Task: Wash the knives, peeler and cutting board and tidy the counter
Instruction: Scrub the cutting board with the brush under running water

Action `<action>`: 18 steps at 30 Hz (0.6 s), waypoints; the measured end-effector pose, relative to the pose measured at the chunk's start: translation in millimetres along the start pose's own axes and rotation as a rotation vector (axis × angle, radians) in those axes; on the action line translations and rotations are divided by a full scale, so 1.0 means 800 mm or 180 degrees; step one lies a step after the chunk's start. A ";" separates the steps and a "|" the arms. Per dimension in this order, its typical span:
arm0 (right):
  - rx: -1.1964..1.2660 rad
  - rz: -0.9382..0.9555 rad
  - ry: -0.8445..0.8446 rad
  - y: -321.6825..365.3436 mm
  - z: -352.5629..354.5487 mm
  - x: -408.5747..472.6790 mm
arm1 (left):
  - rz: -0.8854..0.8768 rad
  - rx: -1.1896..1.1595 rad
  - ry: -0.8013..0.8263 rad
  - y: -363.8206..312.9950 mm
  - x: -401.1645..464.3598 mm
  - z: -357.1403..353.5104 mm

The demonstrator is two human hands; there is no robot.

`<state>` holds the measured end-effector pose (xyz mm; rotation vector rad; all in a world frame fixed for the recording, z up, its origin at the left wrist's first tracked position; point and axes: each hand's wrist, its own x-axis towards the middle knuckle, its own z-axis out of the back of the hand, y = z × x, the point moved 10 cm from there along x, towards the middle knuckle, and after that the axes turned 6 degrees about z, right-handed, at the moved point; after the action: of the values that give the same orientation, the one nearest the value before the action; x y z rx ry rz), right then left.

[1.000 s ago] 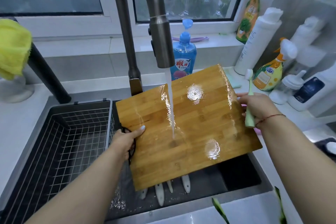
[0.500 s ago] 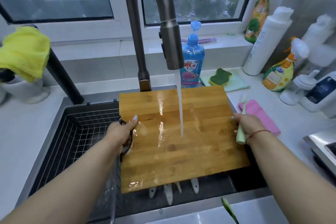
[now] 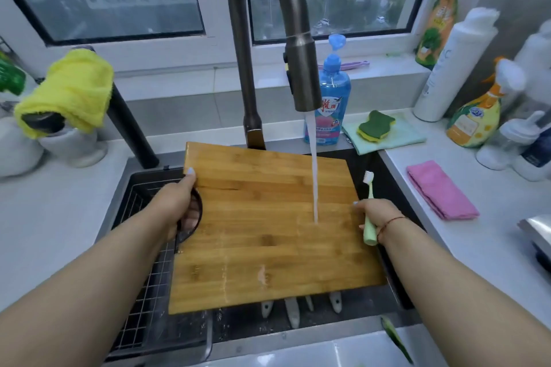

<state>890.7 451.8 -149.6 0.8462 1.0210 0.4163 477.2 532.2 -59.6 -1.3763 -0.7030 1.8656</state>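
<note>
A wooden cutting board [image 3: 268,235] lies nearly flat over the dark sink [image 3: 396,188], under running water from the faucet [image 3: 302,74]. My left hand [image 3: 179,205] grips the board's left edge at its black handle ring. My right hand [image 3: 374,214] holds the board's right edge and also grips a pale green toothbrush [image 3: 369,208], bristles up. Several white knife handles [image 3: 293,311] stick out from under the board's near edge; their blades are hidden.
A wire basket [image 3: 143,286] fills the sink's left half. A blue soap bottle [image 3: 331,98], green sponge [image 3: 376,125] on a teal cloth, pink cloth [image 3: 441,189] and spray bottles [image 3: 474,116] stand right. A yellow cloth [image 3: 68,92] hangs at left.
The board has been lowered from a tilt to nearly flat and turned, so the water now lands nearer its right side. Both hands kept their hold on it.
</note>
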 end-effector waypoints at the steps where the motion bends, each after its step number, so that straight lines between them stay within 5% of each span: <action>1: -0.0077 0.0009 0.0015 0.003 -0.005 -0.003 | 0.0060 -0.0073 -0.0033 0.005 0.001 0.006; 18: -0.1131 -0.0013 0.0509 -0.002 -0.071 -0.048 | 0.0221 -0.0052 -0.0271 0.004 0.001 0.066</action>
<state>821.9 449.0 -143.3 0.4973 1.0557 0.6483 425.7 530.0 -47.7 -1.3538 -0.7225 1.9870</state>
